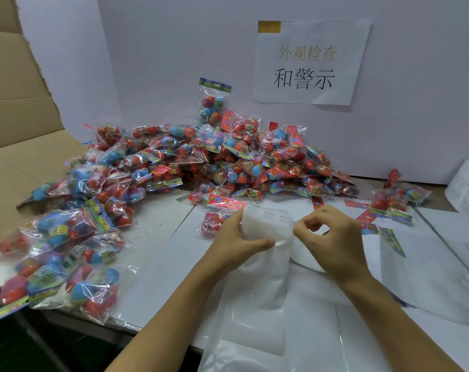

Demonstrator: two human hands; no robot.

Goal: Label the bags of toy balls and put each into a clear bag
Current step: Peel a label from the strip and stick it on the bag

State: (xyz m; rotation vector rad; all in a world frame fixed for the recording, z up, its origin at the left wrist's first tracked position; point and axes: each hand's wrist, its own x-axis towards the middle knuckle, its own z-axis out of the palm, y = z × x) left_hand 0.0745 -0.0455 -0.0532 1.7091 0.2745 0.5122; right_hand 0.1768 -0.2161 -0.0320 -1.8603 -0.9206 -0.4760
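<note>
at the near table edge, left hand [234, 241] and right hand [328, 237] both pinch the clear bag [257, 267] mouth, held together. toy-ball bag [217, 216] lies just beyond; pile [201, 162] farther. risk: thin film slips, mouth stays stuck.

Both forearms reach forward, left hand [237, 238] and right hand [332, 232] close together, fingers [302, 229] curled in pinches.

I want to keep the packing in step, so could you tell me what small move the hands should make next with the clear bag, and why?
Probably pull the mouth of the clear bag open. The left hand and right hand both pinch its top edge, it looks flat and empty, and a bag of toy balls lies just beyond it on the table, ready to go in.
</note>
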